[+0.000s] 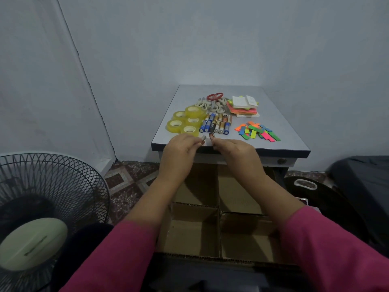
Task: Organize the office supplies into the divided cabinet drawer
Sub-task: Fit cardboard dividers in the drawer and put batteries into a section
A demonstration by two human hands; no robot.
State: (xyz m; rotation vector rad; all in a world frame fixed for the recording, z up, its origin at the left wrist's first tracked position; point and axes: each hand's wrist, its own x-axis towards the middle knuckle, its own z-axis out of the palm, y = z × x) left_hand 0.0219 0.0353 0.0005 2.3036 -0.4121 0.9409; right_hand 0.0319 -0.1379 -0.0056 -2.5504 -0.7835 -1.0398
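Left hand (182,145) raised over the near edge of the small grey table (280,131), fingertips pinched on a silver-ended battery (203,140); right hand (232,146) just beside it, likewise pinched on a reddish-brown battery (211,136), the two batteries close together but apart. Both forearms stretched forward out of pink sleeves (117,256), crossing above the open cabinet drawer (210,255) below the tabletop. Drawer split by cardboard dividers (219,209) into brown compartments, the near ones seen bare inside, the far ones partly hidden behind the arms. Further back on the table, a row of loose batteries (216,123) lay side by side, blue, black, gold and white. Left of that row, a cluster of yellowish clear tape rolls (186,122), touching one another. Behind the batteries, red-handled scissors (214,99) resting on a heap of pale white clips (207,104), exact kind too small to tell. To the right of those, a stack of sticky notes (244,106), white on top, orange and pink beneath. Nearer the right front, a scattered pile of bright paper flags (257,131) in green, blue, orange and pink. On the floor at left, a standing fan (37,209) behind a dark wire guard.
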